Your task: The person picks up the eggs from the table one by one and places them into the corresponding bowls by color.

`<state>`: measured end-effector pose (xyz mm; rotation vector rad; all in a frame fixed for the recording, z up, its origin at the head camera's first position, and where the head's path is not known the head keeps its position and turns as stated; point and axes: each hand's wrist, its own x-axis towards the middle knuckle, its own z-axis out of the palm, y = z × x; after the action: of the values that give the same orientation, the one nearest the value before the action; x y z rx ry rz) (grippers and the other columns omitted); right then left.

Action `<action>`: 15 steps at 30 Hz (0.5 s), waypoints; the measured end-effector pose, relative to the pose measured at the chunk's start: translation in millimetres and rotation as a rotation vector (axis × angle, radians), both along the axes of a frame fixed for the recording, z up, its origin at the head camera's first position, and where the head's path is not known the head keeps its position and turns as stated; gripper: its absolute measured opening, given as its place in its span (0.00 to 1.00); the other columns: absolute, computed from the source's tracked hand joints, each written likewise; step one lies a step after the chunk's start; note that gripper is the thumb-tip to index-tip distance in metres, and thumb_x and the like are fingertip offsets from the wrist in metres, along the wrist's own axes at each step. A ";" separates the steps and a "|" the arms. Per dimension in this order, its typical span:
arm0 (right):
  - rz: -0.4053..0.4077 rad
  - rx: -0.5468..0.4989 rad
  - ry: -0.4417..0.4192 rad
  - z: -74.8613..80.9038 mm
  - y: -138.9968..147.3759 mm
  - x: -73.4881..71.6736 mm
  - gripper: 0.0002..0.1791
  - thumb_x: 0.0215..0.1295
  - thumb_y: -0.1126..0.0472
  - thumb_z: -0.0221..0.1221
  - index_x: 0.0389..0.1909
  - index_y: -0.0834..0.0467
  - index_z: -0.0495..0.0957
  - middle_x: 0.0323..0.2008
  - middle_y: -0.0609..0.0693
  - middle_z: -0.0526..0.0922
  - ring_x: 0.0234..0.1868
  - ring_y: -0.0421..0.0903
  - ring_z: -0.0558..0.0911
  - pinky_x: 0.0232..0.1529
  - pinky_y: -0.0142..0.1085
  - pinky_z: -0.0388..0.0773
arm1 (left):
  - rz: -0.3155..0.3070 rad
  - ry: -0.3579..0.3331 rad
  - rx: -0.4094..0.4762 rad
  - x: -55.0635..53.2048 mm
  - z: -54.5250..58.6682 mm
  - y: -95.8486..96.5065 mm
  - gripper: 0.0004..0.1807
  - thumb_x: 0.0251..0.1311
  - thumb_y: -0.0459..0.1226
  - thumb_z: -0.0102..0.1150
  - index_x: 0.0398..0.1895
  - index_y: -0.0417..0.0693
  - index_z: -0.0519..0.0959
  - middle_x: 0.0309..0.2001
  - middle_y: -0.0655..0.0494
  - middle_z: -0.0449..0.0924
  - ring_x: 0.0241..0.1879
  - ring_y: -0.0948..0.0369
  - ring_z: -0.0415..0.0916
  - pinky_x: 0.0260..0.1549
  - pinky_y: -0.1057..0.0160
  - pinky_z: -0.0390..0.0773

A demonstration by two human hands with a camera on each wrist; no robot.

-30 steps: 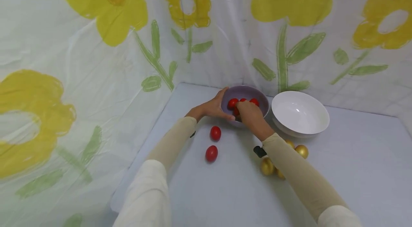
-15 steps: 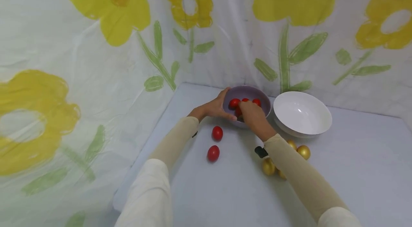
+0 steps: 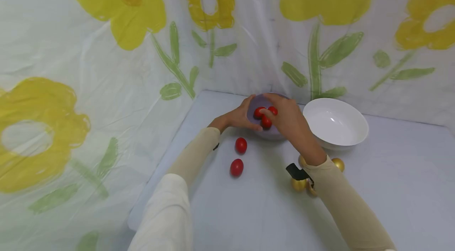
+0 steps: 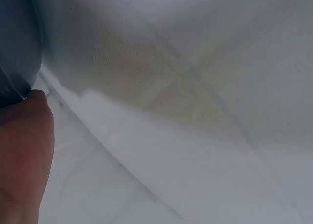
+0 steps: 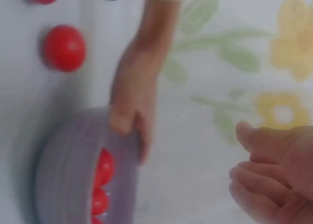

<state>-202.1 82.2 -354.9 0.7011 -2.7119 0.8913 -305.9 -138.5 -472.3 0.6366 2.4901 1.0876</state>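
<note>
A purple bowl [image 3: 271, 134] with several red eggs [image 3: 266, 122] in it stands at the back of the table. My left hand [image 3: 236, 118] holds the bowl at its left side, thumb toward me; in the left wrist view the thumb [image 4: 29, 131] touches the bowl's edge. Over the bowl's right side is my right hand [image 3: 289, 121], fingers and thumb spread apart. The right wrist view shows this right hand [image 5: 279, 175] relaxed, with nothing in it. It hides part of the bowl. Nearer me lie two loose red eggs, a farther egg [image 3: 241, 145] and a closer egg [image 3: 236, 167].
To the right of the purple bowl stands a white bowl [image 3: 335, 122]. Several gold eggs [image 3: 299, 184] lie below it, partly hidden by my right forearm. A flowered curtain [image 3: 249, 53] hangs behind and left of the table [image 3: 263, 211].
My right hand, earlier down in the bowl with its fingers at a red egg, has let go, risen and spread its fingers. The left hand stays on the bowl.
</note>
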 end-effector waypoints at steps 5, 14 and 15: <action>-0.039 -0.137 0.040 21.7 3.9 26.6 0.33 0.71 0.52 0.71 0.74 0.56 0.75 0.67 0.56 0.82 0.37 0.53 0.80 0.45 0.47 0.82 | -0.002 0.001 0.004 -0.7 -1.8 0.2 0.78 0.46 0.63 0.81 0.87 0.63 0.29 0.85 0.59 0.37 0.81 0.56 0.45 0.78 0.45 0.56; -0.026 -0.268 0.083 21.1 -0.9 68.4 0.36 0.66 0.54 0.74 0.73 0.54 0.76 0.65 0.54 0.83 0.53 0.54 0.87 0.50 0.48 0.86 | -0.032 0.017 0.022 -2.9 -1.3 -1.9 0.77 0.49 0.61 0.80 0.87 0.58 0.30 0.85 0.57 0.37 0.81 0.54 0.45 0.78 0.44 0.56; -0.020 -0.269 0.076 17.2 -2.6 71.7 0.36 0.65 0.54 0.75 0.73 0.54 0.76 0.64 0.54 0.84 0.51 0.54 0.87 0.50 0.48 0.86 | -0.031 0.025 0.024 -3.3 -1.1 -2.2 0.77 0.49 0.60 0.80 0.87 0.58 0.30 0.86 0.57 0.36 0.82 0.55 0.44 0.79 0.45 0.55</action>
<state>-130.4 79.6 -337.8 0.6356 -2.4637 1.1708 -309.2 -140.7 -473.4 0.6971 2.4831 1.1060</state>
